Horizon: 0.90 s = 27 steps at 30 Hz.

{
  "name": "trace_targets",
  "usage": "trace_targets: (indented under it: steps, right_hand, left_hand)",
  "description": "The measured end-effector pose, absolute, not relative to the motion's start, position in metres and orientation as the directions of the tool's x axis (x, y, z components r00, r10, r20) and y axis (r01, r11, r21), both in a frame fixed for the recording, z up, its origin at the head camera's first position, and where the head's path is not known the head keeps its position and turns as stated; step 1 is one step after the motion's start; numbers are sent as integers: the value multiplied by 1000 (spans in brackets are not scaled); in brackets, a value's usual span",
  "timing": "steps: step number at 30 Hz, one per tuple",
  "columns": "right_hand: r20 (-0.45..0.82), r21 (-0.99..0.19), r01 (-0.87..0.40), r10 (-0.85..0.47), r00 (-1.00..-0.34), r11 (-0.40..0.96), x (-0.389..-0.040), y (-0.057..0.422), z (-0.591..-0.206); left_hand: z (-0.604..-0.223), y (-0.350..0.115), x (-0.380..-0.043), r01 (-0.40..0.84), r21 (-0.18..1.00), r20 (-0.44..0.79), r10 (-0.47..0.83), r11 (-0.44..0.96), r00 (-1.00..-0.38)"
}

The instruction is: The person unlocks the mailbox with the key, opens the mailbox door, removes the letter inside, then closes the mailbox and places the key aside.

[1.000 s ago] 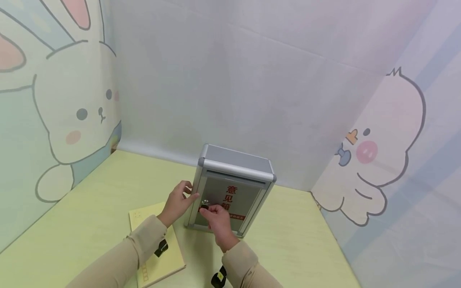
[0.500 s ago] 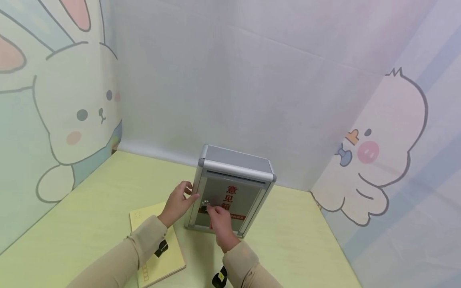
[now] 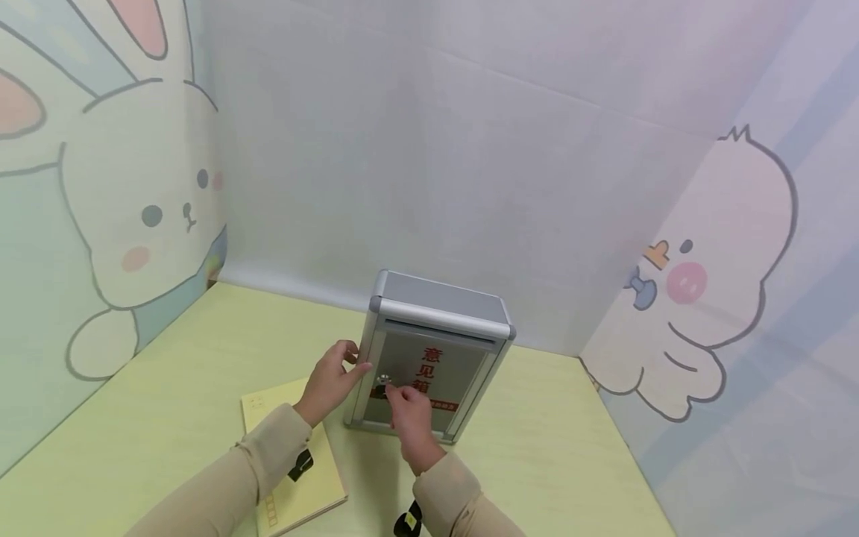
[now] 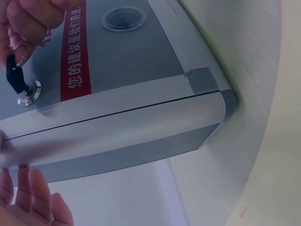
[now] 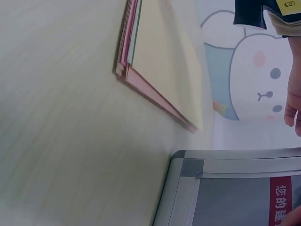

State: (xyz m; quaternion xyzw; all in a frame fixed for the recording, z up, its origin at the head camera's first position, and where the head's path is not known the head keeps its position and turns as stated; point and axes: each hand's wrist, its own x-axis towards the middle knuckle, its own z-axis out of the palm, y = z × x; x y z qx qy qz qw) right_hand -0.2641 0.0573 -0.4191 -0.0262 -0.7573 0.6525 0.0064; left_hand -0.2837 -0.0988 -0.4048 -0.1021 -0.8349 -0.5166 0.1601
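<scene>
Grey metal suggestion box point(image 3: 429, 350), upright on the pale green worktop point(image 3: 168, 403), near the back wall, front panel with red characters turned toward the viewer. Slot just under the top rim. Small silver lock point(image 4: 29, 92) on the left part of the front panel, with a black-headed key point(image 4: 15, 77) seated in it. Right hand point(image 3: 411, 414) at the lock, fingers point(image 4: 28, 21) curled and pinching the key's ring end, as seen in the left wrist view. Left hand point(image 3: 330, 379) set against the box's left edge, fingers bent around the aluminium frame, thumb on the front corner; fingertips visible at the lower left of the left wrist view. Yellow pad of paper point(image 3: 295, 477) flat on the worktop, just left of the box, partly under the left forearm; pink-edged sheets visible in the right wrist view point(image 5: 155, 61). Cartoon rabbit point(image 3: 134, 216) on the left wall, cartoon chick point(image 3: 711, 291) on the right wall.
</scene>
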Motion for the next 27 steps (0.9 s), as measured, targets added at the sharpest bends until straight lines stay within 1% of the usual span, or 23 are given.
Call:
trace_targets:
  steps: [8, 15, 27]
  right_hand:
    - [0, -984, 15, 85, -996, 176, -260, 53, -418]
    - [17, -984, 3, 112, -994, 176, -261, 55, -420]
    - [2, -990, 6, 55, -999, 143, -255, 59, -420]
  left_hand:
    - [-406, -98, -284, 337, 821, 377, 6, 461, -926]
    - [-406, -97, -282, 331, 821, 372, 3, 466, -928]
    - [-407, -95, -281, 325, 836, 368, -12, 443, -930]
